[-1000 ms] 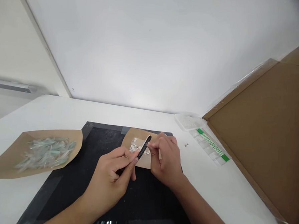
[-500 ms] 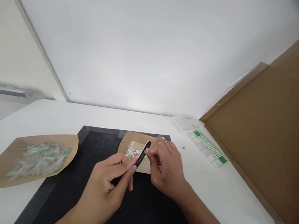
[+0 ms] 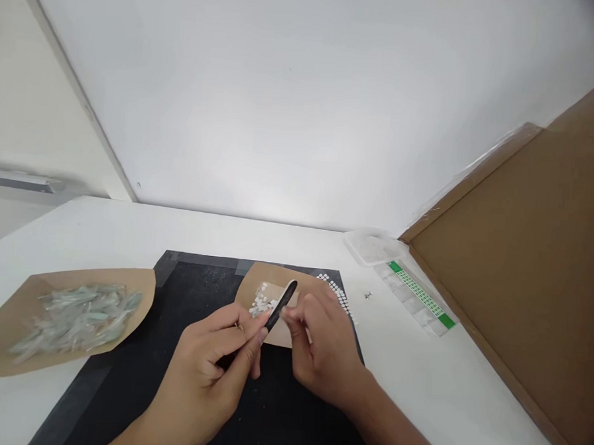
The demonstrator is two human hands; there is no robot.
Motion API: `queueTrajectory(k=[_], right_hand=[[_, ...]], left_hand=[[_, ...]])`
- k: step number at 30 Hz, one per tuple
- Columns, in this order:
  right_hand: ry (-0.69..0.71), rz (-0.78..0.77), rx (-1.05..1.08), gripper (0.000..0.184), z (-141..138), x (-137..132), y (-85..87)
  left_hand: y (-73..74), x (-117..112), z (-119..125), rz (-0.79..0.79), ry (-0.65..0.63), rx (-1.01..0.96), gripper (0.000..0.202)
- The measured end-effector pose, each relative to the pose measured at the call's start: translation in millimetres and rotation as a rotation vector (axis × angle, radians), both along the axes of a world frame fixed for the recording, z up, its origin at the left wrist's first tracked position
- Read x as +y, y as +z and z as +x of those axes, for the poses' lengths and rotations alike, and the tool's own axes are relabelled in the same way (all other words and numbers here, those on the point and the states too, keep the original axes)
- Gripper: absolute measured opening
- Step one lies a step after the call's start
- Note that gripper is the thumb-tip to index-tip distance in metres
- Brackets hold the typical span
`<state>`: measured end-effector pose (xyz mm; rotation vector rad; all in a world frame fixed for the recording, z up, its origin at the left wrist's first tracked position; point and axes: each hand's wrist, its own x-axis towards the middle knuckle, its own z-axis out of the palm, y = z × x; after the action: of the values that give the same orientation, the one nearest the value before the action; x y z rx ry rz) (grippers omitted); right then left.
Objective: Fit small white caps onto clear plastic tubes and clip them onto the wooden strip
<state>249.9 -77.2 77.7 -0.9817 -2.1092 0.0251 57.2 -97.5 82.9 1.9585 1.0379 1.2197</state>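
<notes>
My left hand (image 3: 210, 367) is closed around black tweezers (image 3: 280, 304), whose tip points up and to the right over a small brown paper (image 3: 274, 281) strewn with tiny white pieces (image 3: 261, 305). My right hand (image 3: 323, 350) hovers just right of the tweezers' tip, its fingers curled and smeared by motion. Whether they pinch anything I cannot make out. Both hands are above a black mat (image 3: 171, 349) on the white table (image 3: 77, 227).
A large brown paper (image 3: 2, 330) holding several pale green clear pieces (image 3: 73, 317) lies at the left. A strip of white dots (image 3: 338, 292), a clear tray (image 3: 373, 246), a green-edged strip (image 3: 420, 295) and a cardboard panel (image 3: 523, 274) are on the right.
My right hand has slid down and back from the tweezers' tip, uncovering the dotted strip behind it. The left hand and tweezers have hardly moved.
</notes>
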Motion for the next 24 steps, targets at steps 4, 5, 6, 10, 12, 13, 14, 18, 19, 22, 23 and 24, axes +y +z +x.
queueTrajectory(k=[4,5,6,10,12,13,14,18,19,22,23,24], right_hand=[[0.055,-0.05,-0.018,0.024,-1.2,-1.2,-0.9],[0.072,-0.05,-0.017,0.023,-1.2,-1.3,-1.1],[0.066,-0.038,-0.007,0.023,-1.2,-1.4,-1.4],[0.053,-0.054,-0.012,0.022,-1.2,-1.3,-2.8],[0.086,-0.082,-0.021,0.021,-1.6,-1.1,-4.1],[0.074,-0.074,-0.003,0.021,-1.9,-0.9,-4.7],[0.05,-0.062,0.016,0.021,-2.2,-0.9,-5.2],[0.068,-0.088,-0.018,0.021,-3.7,-3.0,-4.7],[0.09,-0.103,-0.031,0.021,-4.0,-4.0,-4.2],[0.106,-0.112,0.012,0.02,-4.0,-6.9,-3.4],[0.113,-0.121,0.037,0.019,-3.6,-7.5,-3.5],[0.122,-0.137,0.064,0.018,-3.0,-8.0,-3.9]], left_hand=[[-0.8,0.7,-0.4,0.004,0.004,0.0,0.038],[-1.3,0.8,-0.5,0.008,-0.002,-0.005,0.037],[-1.7,0.7,-0.6,0.01,-0.009,-0.011,0.036],[-3.2,0.0,-1.9,0.007,-0.004,-0.006,0.033],[-3.6,-0.2,-2.9,0.019,-0.001,0.002,0.034],[-3.7,-0.3,-3.3,0.023,-0.001,0.002,0.033],[-3.5,-0.3,-3.7,0.024,-0.001,0.002,0.032],[-1.8,0.7,-3.7,0.016,0.004,-0.002,0.032],[-1.4,1.1,-3.4,0.019,-0.002,-0.007,0.032],[-1.0,2.1,-2.8,0.033,-0.012,-0.029,0.026],[-1.5,2.2,-2.7,0.041,-0.009,-0.037,0.023],[-2.3,2.2,-2.9,0.053,-0.005,-0.043,0.021]])
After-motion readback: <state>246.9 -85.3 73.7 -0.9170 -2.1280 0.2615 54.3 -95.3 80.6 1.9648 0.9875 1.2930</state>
